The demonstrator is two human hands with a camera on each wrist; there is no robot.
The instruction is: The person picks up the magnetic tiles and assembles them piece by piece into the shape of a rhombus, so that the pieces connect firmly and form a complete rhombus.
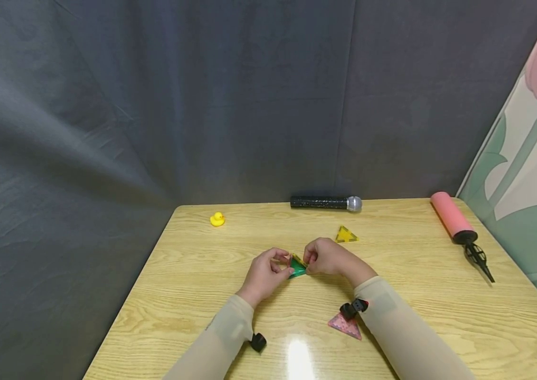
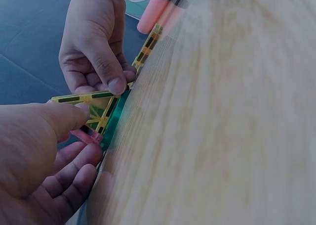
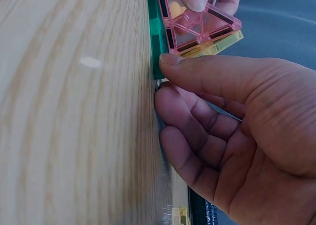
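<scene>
A green triangular magnetic tile lies flat on the wooden table. Raised along its edges are a yellow triangular tile and a pink one, which lean toward each other. My left hand pinches the pink tile, its thumb crossing the yellow one in the left wrist view. On the other side, my right hand holds a lower corner of the yellow tile between thumb and curled fingers, thumb tip right at the green edge.
Farther back lies another yellow triangle; a pink glittery triangle is beneath the right wrist. A rubber duck and a black microphone stand along the rear edge. At right is a pink hand pump.
</scene>
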